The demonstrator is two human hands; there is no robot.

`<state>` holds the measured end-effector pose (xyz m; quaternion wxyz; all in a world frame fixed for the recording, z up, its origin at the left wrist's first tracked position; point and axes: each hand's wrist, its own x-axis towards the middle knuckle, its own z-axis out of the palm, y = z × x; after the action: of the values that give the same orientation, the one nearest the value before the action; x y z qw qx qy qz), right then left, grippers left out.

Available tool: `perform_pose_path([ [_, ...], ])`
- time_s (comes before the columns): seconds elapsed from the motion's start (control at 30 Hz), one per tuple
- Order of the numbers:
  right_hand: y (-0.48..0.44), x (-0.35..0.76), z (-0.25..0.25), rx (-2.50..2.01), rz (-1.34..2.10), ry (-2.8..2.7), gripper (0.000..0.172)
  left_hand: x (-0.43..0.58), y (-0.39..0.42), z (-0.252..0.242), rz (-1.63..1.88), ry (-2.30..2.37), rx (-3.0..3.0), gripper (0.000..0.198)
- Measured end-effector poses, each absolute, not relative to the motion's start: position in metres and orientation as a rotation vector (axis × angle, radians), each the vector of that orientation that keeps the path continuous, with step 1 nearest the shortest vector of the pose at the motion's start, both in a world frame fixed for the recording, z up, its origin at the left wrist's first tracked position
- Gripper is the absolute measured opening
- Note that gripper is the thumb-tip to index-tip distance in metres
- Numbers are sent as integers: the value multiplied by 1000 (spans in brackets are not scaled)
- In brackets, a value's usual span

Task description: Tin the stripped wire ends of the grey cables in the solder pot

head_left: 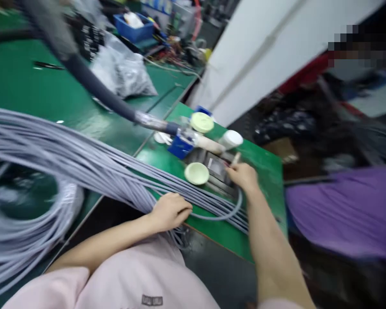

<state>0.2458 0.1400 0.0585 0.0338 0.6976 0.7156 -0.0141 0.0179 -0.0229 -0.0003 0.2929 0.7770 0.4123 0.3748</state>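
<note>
A thick bundle of grey cables (83,161) runs from a coil at the left across the green bench to its front edge. My left hand (170,211) rests on the bundle near that edge, fingers curled over the strands. My right hand (242,177) grips one grey cable end that loops back toward the bundle, held against a small dark metal fixture (216,168). A pale green round lid (196,173) lies just left of the fixture.
A dark hose (93,83) with a blue fitting hangs over the bench. Another pale lid (201,122) and a white cup (231,138) stand behind the fixture. A plastic bag (125,73) and a blue bin (133,26) lie farther back. Purple cloth (341,210) is at the right.
</note>
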Motion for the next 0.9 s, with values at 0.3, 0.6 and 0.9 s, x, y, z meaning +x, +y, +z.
perform_pose_path([
  [0.3,143,264,48,2246,-44,1945,29,20,-22,-9,1055,1057,2163,15],
  [0.6,137,270,66,2266,-68,2026,30,21,-20,-8,1045,1055,2205,15],
  [0.9,140,271,57,2302,-113,2037,27,21,-20,-9,1024,1055,2222,15],
])
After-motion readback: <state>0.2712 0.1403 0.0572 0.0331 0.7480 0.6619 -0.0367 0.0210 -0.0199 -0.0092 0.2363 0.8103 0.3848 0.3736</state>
